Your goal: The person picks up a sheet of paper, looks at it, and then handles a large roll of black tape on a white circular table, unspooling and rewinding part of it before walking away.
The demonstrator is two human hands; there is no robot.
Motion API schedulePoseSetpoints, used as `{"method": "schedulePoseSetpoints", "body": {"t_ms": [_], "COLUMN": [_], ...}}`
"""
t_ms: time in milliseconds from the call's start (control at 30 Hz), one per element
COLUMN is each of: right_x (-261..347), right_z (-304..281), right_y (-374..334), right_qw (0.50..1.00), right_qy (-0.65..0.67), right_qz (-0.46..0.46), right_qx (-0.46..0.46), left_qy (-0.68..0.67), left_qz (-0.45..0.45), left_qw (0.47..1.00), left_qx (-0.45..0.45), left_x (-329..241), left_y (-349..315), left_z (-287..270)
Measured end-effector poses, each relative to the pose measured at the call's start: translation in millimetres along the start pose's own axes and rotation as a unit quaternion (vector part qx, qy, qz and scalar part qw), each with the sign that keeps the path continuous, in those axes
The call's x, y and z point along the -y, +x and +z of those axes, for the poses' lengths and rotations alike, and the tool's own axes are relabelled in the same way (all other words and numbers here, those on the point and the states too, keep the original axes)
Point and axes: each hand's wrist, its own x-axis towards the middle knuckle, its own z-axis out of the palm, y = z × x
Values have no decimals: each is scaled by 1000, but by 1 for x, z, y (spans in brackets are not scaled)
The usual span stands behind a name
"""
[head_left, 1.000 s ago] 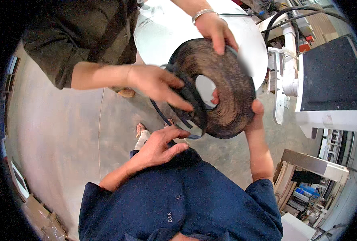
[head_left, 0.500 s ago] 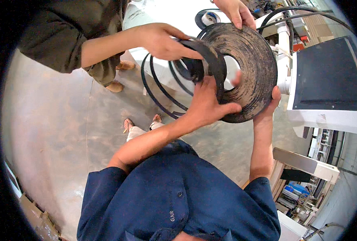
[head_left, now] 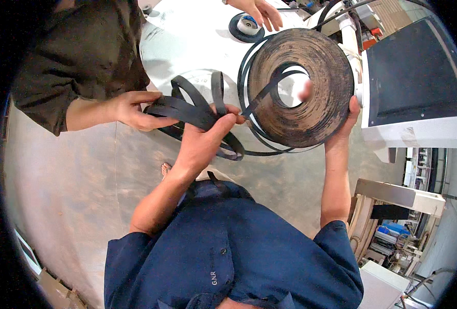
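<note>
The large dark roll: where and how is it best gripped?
Probably grip the roll by its right rim, coming from the right, where the right hand holds it: it is a wide, flat ring, and loose loops crowd its left edge.

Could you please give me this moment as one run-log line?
Left hand: gripping strip | Right hand: holding roll | Co-worker: one hand on strip, other hand by small reel | Small reel: on table

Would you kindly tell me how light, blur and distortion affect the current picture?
Head view: white tabletop washed out; a fingertip of the right hand, through the hole of the dark roll, blurred; dark panel bowed along its outer edge; corners black.
</note>
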Motion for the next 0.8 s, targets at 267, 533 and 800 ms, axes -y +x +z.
{"method": "schedulePoseSetpoints", "body": {"t_ms": [267, 533, 800], "right_x": [6, 4, -1], "right_z": [-21, -26, -44], "right_y": [11, 27, 40], "right_qw": [999, 997, 992], "right_qy": [22, 61, 114], "right_qz": [-15, -17, -35], "right_qx": [22, 33, 27], "left_qy": [25, 170, 288], "left_qz": [45, 63, 2], "left_qw": [999, 981, 952], "left_qx": [-11, 70, 103], "left_x": [-42, -82, -115], "left_y": [17, 83, 147], "left_z": [-9, 24, 30]}}
